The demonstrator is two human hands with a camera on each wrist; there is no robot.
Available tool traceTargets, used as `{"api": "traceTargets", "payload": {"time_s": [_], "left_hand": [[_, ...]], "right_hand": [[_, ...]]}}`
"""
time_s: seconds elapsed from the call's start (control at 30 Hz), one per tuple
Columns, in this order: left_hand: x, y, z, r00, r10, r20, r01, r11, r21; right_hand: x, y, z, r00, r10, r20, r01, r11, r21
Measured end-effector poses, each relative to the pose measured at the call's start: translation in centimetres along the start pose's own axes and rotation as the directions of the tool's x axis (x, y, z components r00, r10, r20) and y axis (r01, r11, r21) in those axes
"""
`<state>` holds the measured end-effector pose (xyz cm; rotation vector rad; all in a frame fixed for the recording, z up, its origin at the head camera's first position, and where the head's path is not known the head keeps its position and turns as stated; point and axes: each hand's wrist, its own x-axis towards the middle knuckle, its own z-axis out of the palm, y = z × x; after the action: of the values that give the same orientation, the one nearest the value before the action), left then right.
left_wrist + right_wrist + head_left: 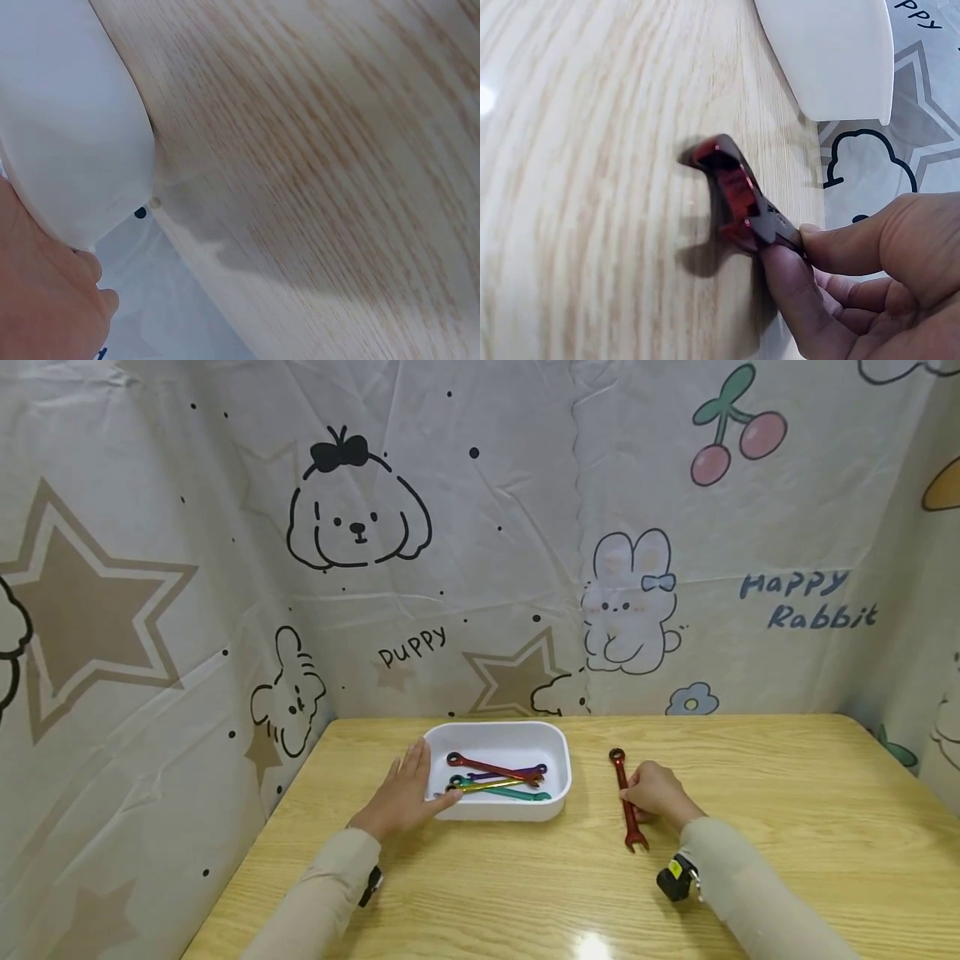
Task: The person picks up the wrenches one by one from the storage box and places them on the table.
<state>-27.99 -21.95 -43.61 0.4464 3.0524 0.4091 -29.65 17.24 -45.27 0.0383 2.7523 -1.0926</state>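
At centre-right the right hand (pixel 656 792) pinches a red combination wrench (pixel 622 775), the straight-fingered left hand (pixel 401 795) touching a white tub (pixel 502 812).

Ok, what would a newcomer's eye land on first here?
Likely the white tray of colourful wrenches, the left hand at its left end. Then the dark red wrench pinched in the right hand, right of the tray. Behind the table, the cartoon-printed cloth.
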Motion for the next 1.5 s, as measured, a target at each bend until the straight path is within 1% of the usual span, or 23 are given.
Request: {"api": "traceTargets", "payload": {"time_s": [0.17,0.37,0.57,0.67,0.87,1.07,1.27,1.5], "left_hand": [[-0.1,-0.1,0.3,1.0,-0.003,-0.002,0.003,1.0,0.008],[0.0,0.0,0.2,1.0,-0.01,-0.004,0.01,1.0,0.002],[0.1,-0.1,0.2,1.0,-0.01,0.007,0.01,1.0,0.014],[0.1,-0.2,0.3,1.0,-0.004,0.002,0.004,1.0,0.021],[-0.1,0.0,0.0,1.0,0.001,-0.004,-0.001,1.0,0.016],[0.0,0.0,0.2,1.0,0.004,-0.01,-0.003,1.0,0.019],[0.0,0.0,0.3,1.0,0.003,-0.016,-0.003,1.0,0.015],[0.0,0.1,0.2,1.0,0.002,-0.012,-0.002,1.0,0.016]], "right_hand": [[-0.1,-0.1,0.0,1.0,-0.018,-0.001,0.018,0.998,-0.053],[-0.3,-0.3,-0.2,0.998,-0.054,-0.027,0.051,0.992,-0.112],[-0.3,-0.1,-0.2,0.999,-0.043,-0.024,0.041,0.997,-0.062],[-0.4,0.1,-0.1,0.999,-0.031,-0.024,0.031,0.999,-0.029],[-0.3,0.3,-0.1,0.999,-0.028,-0.038,0.028,1.0,0.001],[-0.5,0.5,-0.1,0.998,-0.027,-0.05,0.029,0.999,0.041],[-0.4,0.7,0.0,0.998,-0.029,-0.052,0.032,0.998,0.056],[-0.4,0.9,-0.1,0.999,-0.018,-0.047,0.02,0.999,0.05]]}}
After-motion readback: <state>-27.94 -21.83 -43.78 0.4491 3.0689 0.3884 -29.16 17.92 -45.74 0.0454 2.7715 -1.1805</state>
